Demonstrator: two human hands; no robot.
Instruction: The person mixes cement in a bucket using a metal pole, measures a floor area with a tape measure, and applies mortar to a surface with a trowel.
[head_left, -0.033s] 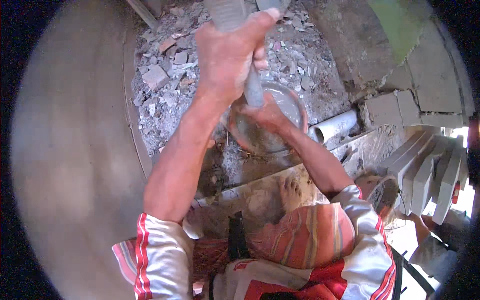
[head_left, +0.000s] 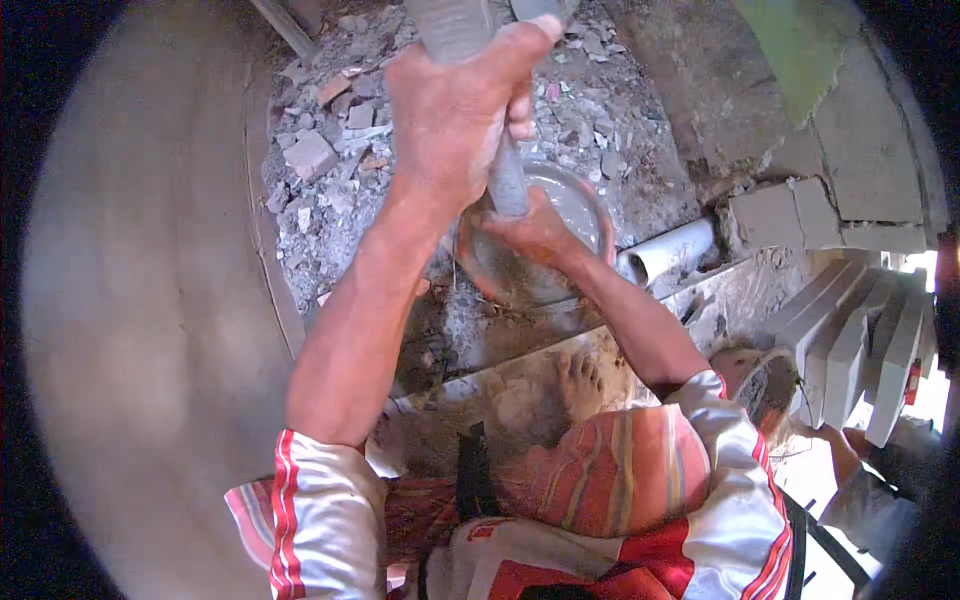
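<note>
My left hand (head_left: 450, 110) is raised close to the camera, its fingers wrapped round a grey, mortar-smeared hand tool (head_left: 508, 180). A broad ridged part of the tool shows above the fist, and a narrow end sticks out below it; its exact kind cannot be made out. Farther down, my right hand (head_left: 540, 235) reaches over a round, reddish-rimmed basin (head_left: 606, 225). Wet grey mix (head_left: 575, 205) lies in the basin. The right hand's fingers are partly hidden behind the tool's lower end, so their grip does not show.
Broken rubble (head_left: 310, 155) covers the ground around the basin. A white pipe (head_left: 675, 252) lies right of it, with a bucket (head_left: 755, 385) and leaning grey slabs (head_left: 860, 340) farther right. A smooth wall (head_left: 150, 300) rises at left. Another person (head_left: 880, 500) is at the lower right.
My left hand and the tool have shifted very slightly to the left. The right hand stays over the basin almost unmoved.
</note>
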